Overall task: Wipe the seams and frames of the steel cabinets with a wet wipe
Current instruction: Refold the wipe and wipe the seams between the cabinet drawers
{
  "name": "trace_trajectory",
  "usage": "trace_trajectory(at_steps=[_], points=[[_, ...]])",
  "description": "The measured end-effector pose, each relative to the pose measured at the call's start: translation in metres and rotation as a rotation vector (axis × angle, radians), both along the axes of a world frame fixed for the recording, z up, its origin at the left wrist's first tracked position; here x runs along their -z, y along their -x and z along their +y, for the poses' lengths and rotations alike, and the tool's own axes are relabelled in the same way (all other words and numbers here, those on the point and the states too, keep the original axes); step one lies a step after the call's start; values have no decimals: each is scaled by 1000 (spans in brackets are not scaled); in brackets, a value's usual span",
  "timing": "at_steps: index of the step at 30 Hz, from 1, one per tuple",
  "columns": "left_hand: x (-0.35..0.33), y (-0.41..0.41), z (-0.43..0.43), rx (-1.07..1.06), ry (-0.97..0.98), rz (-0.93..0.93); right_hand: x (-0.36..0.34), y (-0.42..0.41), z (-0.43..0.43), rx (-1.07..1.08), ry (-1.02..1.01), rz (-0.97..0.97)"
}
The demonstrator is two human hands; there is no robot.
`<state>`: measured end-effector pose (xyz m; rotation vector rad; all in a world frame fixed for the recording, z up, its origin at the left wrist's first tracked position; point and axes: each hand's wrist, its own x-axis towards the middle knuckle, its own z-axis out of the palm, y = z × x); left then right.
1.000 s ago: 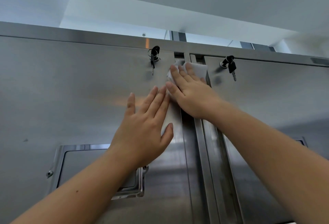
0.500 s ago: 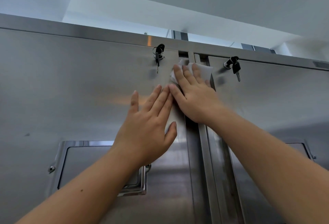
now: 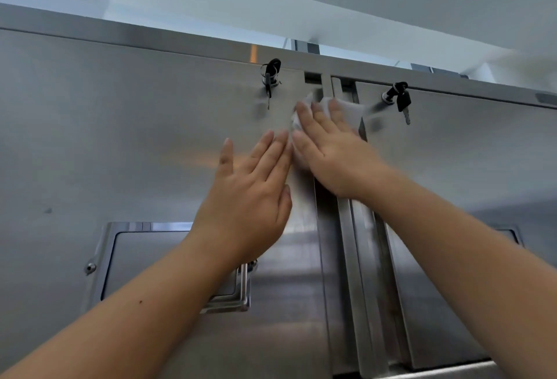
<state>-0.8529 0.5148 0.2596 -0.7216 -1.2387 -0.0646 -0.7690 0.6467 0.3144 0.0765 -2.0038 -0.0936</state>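
Observation:
Two steel cabinet doors, the left door (image 3: 135, 137) and the right door (image 3: 470, 152), meet at a vertical seam (image 3: 331, 258) with frame strips. My right hand (image 3: 334, 149) lies flat with straight fingers and presses a white wet wipe (image 3: 346, 107) onto the top of the seam, just under the top frame (image 3: 180, 44). Most of the wipe is hidden under the fingers. My left hand (image 3: 250, 195) rests flat and open on the left door, right beside the seam, its fingertips touching my right hand's thumb side.
A key bunch (image 3: 271, 72) hangs in the left door's lock, and another key (image 3: 399, 100) hangs in the right door's lock, both close to the wipe. A recessed steel handle (image 3: 168, 264) sits under my left forearm. Ceiling and wall show above.
My right hand with the wipe has slid slightly up the seam toward the top frame. My left hand has stayed flat on the door.

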Motion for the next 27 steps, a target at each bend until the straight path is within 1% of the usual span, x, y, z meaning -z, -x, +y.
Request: trace_trajectory(at_steps=[2, 4, 6, 8, 13, 16, 19, 22, 24, 27], points=[[1, 0, 0, 7, -14, 7, 30, -3, 6, 30, -68, -16], [0, 0, 0, -9, -18, 7, 48, -5, 12, 120, -160, -7], [0, -1, 0, -26, -15, 6, 45, -7, 16, 191, -194, -22], [0, -1, 1, -35, -18, 2, 31, -7, 15, 217, -172, -41], [1, -1, 1, -65, -39, 36, -7, 3, 1, 128, -31, -10], [1, -3, 1, -71, -48, 46, -10, 5, 0, 174, -67, 30], [1, -2, 1, -52, -46, 22, 11, 3, 2, 109, -97, -21], [1, -1, 1, -38, -43, 11, 27, -2, 3, 93, -131, -58], [1, -1, 0, -36, -41, 11, 20, -3, 2, 78, -115, -65], [2, -3, -1, -37, -43, 3, -12, 1, -2, 51, -68, -48]])
